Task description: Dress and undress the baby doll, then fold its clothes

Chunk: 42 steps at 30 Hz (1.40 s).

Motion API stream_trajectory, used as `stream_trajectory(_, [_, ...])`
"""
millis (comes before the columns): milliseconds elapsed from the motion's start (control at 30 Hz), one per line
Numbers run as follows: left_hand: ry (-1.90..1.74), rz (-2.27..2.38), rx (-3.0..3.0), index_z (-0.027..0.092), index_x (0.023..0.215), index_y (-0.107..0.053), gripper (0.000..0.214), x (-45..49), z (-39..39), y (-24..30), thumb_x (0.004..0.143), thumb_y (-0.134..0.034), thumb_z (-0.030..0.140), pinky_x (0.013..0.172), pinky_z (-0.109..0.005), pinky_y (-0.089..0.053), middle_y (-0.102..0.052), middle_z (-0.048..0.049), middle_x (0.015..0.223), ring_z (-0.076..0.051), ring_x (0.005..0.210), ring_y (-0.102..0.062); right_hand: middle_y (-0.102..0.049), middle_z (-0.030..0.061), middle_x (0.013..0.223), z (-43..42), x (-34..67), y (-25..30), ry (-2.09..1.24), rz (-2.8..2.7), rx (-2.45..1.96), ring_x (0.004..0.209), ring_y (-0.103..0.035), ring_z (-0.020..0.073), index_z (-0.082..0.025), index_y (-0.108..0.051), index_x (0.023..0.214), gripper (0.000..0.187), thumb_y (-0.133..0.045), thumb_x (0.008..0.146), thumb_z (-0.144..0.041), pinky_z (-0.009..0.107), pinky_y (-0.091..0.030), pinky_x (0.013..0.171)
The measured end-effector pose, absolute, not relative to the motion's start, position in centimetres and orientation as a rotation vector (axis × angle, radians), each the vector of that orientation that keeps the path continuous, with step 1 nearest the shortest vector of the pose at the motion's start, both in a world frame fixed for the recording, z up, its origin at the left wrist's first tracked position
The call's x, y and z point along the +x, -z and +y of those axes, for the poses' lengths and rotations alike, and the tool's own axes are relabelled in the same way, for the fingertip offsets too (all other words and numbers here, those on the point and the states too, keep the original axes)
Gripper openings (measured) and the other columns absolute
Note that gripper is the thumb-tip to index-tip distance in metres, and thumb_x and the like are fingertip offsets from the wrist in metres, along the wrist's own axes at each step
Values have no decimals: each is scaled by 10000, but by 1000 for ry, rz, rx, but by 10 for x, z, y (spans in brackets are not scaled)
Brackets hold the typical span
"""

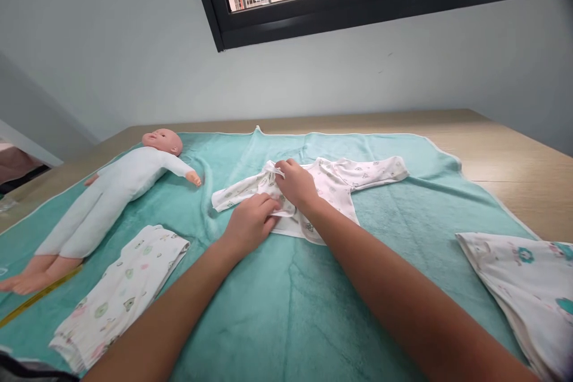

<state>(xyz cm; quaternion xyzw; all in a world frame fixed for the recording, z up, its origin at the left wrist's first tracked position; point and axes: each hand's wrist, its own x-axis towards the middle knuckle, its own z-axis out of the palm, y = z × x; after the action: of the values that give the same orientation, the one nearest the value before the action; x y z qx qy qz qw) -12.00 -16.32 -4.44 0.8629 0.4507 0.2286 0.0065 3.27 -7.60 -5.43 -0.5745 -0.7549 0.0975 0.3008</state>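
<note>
A small white printed baby shirt [340, 182] lies spread on a teal towel [277, 286], its sleeves stretched out left and right. My left hand [250, 221] is closed and pressing on the shirt's lower left part. My right hand [295, 182] rests on the shirt's middle, its fingers pinching bunched fabric near the left sleeve. A baby doll [120, 182] in a white suit lies on its back at the towel's left side.
Folded printed baby trousers [120, 292] lie at the near left. Another printed cloth [528, 286] sits at the right edge. A yellow tape measure [40, 297] runs near the doll's feet. The towel covers a wooden table [514, 161] against a grey wall under a barred window.
</note>
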Motion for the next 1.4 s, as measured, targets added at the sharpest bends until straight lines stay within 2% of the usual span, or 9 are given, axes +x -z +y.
stream_trajectory(67, [-712,1334,2640,204,859,-624,150,-121,-164,44,934,-494,201,701,-287,-488,-665,-22,827,-170,774,-620,-596,67,1151,-76,37,53,-177,-1986,-1535,877,-602,211,-263,-598,1201,346,-438,905,-178,302,-397,666])
stream_trajectory(167, [-684,1216,2641,198,828,-607,189,-117,-169,43,965,-485,244,642,-263,-453,-648,-9,772,-153,715,-598,-580,63,1214,-74,42,54,-168,-1941,-1533,892,-606,203,-270,-568,1267,411,-436,897,-147,305,-401,678])
stream_trajectory(367, [-651,1040,2776,203,965,-656,163,-108,-175,48,966,-494,222,690,-265,-452,-688,-20,874,-157,803,-618,-593,41,1179,-74,39,58,-255,-2031,-1454,896,-601,195,-286,-621,1174,301,-567,899,-398,289,-408,676])
stream_trajectory(533, [-688,982,2809,189,956,-663,192,-108,-176,48,978,-476,224,643,-254,-429,-671,-17,810,-143,743,-611,-659,56,1038,-68,38,60,-279,-1970,-1515,874,-600,202,-241,-659,1062,263,-485,875,-178,299,-399,721])
stream_trajectory(733, [-724,944,2786,175,968,-660,207,-108,-177,46,983,-456,211,612,-245,-406,-651,-14,767,-132,703,-595,-668,36,843,-50,53,61,-639,-1429,-1566,803,-591,199,-205,-604,912,153,-498,839,-288,298,-421,709])
stream_trajectory(900, [-695,893,2816,183,991,-663,202,-106,-180,50,980,-469,239,590,-252,-385,-666,-9,767,-130,678,-594,-645,22,827,-47,56,65,-786,-1329,-1530,690,-586,188,-224,-569,985,223,-525,766,-216,297,-445,621])
stream_trajectory(1133, [-663,930,2801,188,977,-684,211,-107,-180,48,974,-490,271,597,-266,-378,-664,-13,768,-133,679,-572,-705,38,1057,-44,62,64,-1001,-1227,-1413,800,-645,198,-236,-557,1048,391,-495,685,-105,296,-514,618])
stream_trajectory(1300, [-766,957,2773,194,855,-698,261,-105,-180,41,967,-509,334,748,-321,-443,-647,-36,792,-167,775,-567,-650,69,1258,-37,67,66,-1202,-1114,-1122,1055,-664,189,-227,-502,1115,505,-440,651,-39,322,-560,805])
stream_trajectory(1400, [-922,1173,2756,187,846,-685,270,-109,-174,41,977,-469,282,868,-364,-461,-679,-75,983,-202,954,-594,-616,87,1303,-36,65,69,-1089,-1190,-1202,1168,-612,193,-212,-508,1130,472,-435,693,-49,363,-508,947])
